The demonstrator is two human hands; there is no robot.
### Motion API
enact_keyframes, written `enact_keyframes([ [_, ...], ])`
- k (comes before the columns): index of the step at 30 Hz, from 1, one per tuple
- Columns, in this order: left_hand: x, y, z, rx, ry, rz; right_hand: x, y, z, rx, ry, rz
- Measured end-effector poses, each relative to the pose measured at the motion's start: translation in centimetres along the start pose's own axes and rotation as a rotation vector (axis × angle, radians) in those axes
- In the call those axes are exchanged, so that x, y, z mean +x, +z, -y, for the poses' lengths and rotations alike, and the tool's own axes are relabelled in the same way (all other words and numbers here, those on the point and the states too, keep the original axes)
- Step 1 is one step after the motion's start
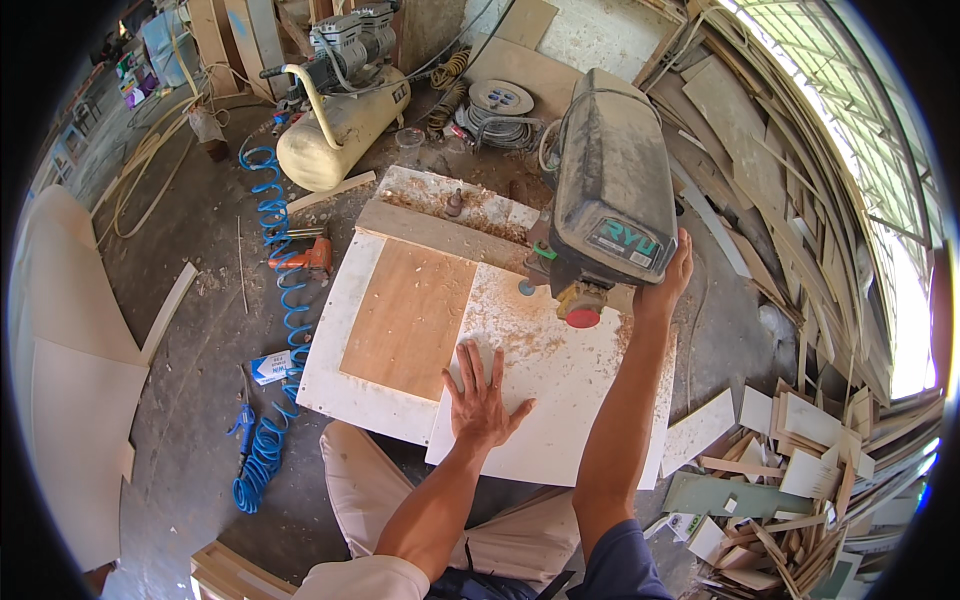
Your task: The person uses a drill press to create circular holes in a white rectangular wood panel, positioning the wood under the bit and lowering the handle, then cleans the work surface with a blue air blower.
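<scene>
My left hand (482, 402) lies flat with its fingers spread on a white board (560, 425). That board rests on a larger white work surface, beside a brown wood panel (410, 320). A long wooden strip (440, 240) crosses behind them. Above the board's far right stands a dusty grey drill press (610, 170) with a red round button (582, 317) at its front. My right hand (664, 288) is raised against the right side of the press head, fingers curled up along it; what they grip there is partly hidden. Wood shavings (510, 310) are scattered over the board near the press.
A cream air compressor (335, 130) stands at the back left, with a coiled blue air hose (290, 310) running down the floor. An orange power tool (312, 258) and a blue air gun (243, 425) lie left. Wood offcuts (780, 480) pile up at right.
</scene>
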State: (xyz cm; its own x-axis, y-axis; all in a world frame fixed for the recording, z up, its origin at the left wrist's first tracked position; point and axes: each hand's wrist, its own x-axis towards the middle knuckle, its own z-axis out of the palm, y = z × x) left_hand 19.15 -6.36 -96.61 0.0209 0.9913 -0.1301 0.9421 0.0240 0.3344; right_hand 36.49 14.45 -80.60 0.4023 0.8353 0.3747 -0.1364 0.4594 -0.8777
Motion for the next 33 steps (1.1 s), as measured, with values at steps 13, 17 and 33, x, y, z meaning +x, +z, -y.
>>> enact_keyframes([
  [13,0.0,0.0,0.0,0.019,-0.001,0.008,0.7,-2.4,-1.6,0.028,0.022,0.108],
  [17,0.0,0.2,0.0,0.023,0.002,0.004,0.8,-2.6,-1.7,0.027,0.025,0.100],
  [33,0.0,0.1,0.1,0.016,-0.007,0.019,0.5,-2.3,-1.5,0.044,0.028,0.094],
])
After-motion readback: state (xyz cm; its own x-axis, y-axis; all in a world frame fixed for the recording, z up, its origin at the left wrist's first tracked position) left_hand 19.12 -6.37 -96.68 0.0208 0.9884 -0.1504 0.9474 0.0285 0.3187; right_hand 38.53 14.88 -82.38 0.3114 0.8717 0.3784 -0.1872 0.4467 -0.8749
